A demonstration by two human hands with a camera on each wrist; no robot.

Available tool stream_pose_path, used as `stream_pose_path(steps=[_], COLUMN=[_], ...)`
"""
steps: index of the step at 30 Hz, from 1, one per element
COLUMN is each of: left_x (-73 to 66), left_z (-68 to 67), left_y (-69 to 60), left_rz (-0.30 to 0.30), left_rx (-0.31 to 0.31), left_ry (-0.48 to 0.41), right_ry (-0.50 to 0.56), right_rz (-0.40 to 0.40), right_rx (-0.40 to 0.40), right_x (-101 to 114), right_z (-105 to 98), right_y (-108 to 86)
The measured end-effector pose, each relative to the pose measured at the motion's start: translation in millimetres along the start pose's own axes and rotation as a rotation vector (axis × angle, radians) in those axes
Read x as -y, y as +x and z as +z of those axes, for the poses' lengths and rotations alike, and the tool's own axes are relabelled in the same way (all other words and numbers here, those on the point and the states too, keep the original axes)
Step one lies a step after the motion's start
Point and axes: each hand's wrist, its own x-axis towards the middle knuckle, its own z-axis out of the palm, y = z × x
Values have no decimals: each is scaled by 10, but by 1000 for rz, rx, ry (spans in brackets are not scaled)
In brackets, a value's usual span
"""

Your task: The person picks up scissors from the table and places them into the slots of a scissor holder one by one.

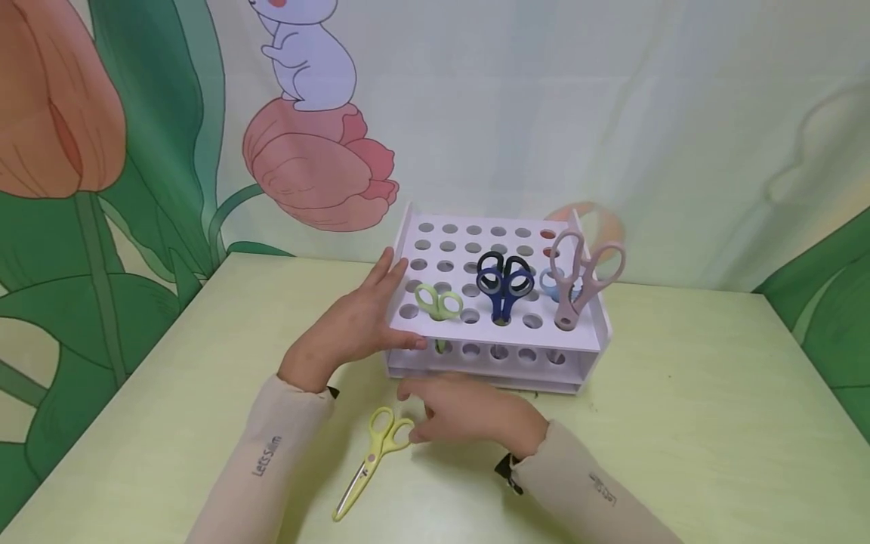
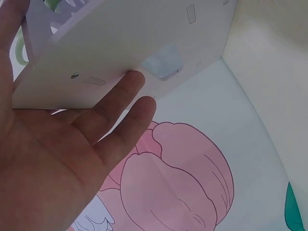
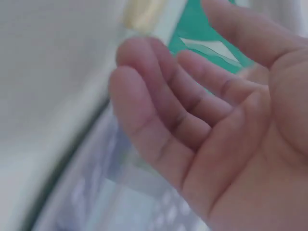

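A white rack point(image 1: 499, 338) with rows of round holes stands on the table. My left hand point(image 1: 356, 317) holds its left front corner, thumb along the front edge and fingers against the outer side panel point(image 2: 110, 53). My right hand point(image 1: 469, 412) is in front of the rack, its fingers loosely bent around nothing. Close by its thumb, yellow scissors point(image 1: 374, 455) lie on the table, handles toward the rack. In the right wrist view the palm and fingers point(image 3: 154, 130) show no object between them.
Light green scissors point(image 1: 438, 304), dark blue scissors point(image 1: 503, 291), black scissors point(image 1: 491, 261), light blue scissors point(image 1: 549, 285) and large pink scissors point(image 1: 578, 283) stand in the rack, handles up. A curtain point(image 1: 476, 113) printed with flowers and a rabbit hangs behind the pale table point(image 1: 700, 423).
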Motion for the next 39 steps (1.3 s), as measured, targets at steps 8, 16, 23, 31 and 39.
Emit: stream_pose_path(steps=[8,16,23,31,39], left_x=[-21,-51,-47,-28,-17], left_z=[-5,-14,-7,26,14], left_y=[14,18,15,13,10], left_rz=[-24,-18,-25,-41,-32], left_rx=[12,16,18,18,8], left_ry=[9,22,19,12,17], right_ry=[26,27,-76,-61,-42], right_rz=[-9,119,441,400,358], right_rx=[-230,-330,-500,-515,-513], right_x=[-155,-403,-618,-841,-909], right_z=[-387,-722,-929,-856,-862], right_y=[-687,-1422,-1592,-1341,-1228])
